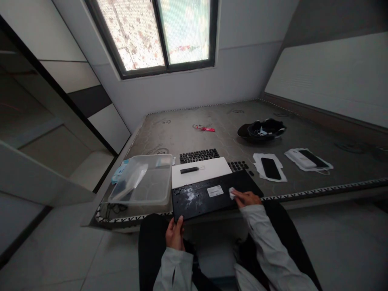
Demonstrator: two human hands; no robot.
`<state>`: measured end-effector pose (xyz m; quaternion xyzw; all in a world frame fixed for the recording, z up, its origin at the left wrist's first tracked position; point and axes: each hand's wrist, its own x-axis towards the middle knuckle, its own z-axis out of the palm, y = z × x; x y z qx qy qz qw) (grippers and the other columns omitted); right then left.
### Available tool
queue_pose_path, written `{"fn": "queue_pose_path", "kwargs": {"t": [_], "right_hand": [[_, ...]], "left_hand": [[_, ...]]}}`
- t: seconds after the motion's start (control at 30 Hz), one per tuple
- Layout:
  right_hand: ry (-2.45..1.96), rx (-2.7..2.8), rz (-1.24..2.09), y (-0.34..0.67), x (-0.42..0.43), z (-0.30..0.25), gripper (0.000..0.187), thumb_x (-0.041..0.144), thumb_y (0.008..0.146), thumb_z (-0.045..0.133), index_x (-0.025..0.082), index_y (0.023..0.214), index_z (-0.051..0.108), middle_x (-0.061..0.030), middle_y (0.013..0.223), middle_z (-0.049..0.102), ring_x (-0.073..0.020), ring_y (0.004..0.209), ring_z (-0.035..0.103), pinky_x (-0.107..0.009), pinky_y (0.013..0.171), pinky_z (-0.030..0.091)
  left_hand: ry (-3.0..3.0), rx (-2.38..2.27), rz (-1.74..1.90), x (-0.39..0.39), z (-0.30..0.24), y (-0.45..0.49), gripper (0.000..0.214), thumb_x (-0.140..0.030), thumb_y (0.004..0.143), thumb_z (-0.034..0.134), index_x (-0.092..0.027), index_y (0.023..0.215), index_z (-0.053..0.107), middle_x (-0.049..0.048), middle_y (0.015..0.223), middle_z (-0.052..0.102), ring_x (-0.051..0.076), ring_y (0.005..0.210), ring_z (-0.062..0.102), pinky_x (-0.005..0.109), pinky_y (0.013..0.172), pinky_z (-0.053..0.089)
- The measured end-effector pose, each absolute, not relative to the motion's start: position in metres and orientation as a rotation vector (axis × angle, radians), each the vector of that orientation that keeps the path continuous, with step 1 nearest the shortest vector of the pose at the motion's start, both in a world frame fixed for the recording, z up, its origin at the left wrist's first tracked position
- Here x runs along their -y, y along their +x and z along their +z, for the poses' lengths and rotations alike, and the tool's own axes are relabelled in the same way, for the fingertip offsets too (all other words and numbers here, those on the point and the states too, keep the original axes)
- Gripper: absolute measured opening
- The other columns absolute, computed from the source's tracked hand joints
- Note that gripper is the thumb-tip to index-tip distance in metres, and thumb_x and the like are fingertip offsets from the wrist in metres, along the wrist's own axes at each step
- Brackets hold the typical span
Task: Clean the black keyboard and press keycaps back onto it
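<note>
A black keyboard (200, 204) lies underside up at the bed's near edge, with a white label and a whitish wet-looking smear on its left part. My left hand (175, 233) grips its near left corner, thumb on top. In my right hand (247, 198) a small white wad, tissue or cotton, (232, 193) is pinched against the keyboard right of the label. Just behind the keyboard is a flat white board (209, 169), with a dark stick-like tool with a thin wire loop (189, 170) on it. Rows of loose black keycaps (200, 155) sit farther back.
A clear plastic bin (157, 182) stands at left, beside a blue-and-white packet (119, 173). More keycaps (238, 165) lie right of the board. Farther right are a phone (270, 168) on white cloth, another white cloth bundle (306, 158), and a dark cap (262, 131). A red item (205, 128) lies behind.
</note>
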<state>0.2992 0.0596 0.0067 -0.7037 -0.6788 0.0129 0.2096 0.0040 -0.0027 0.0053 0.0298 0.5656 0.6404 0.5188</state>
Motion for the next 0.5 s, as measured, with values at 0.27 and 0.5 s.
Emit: {"fn": "queue_pose_path", "kwargs": {"t": [0.27,0.5], "right_hand": [[-2.399,1.530,-0.027,0.375,-0.098,0.014,0.036,0.039,0.081,0.050,0.032,0.114,0.064,-0.0078,0.080,0.069,-0.0244,0.078,0.061,-0.033,0.064,0.043],[-2.281,1.644,0.038,0.330,-0.147,0.045,0.038,0.029,0.080,0.049,0.022,0.113,0.066,-0.0117,0.083,0.067,-0.0250,0.081,0.059,-0.032,0.069,0.042]], "left_hand": [[0.103,-1.399,1.519,0.002,0.001,0.002,0.047,-0.023,0.051,0.084,-0.015,0.091,0.062,0.0010,0.075,0.067,0.008,0.057,0.060,0.015,0.046,0.042],[0.135,-1.438,1.520,0.001,-0.001,0.001,0.052,-0.027,0.049,0.084,-0.016,0.095,0.061,0.0012,0.074,0.066,0.009,0.056,0.059,0.016,0.045,0.041]]}}
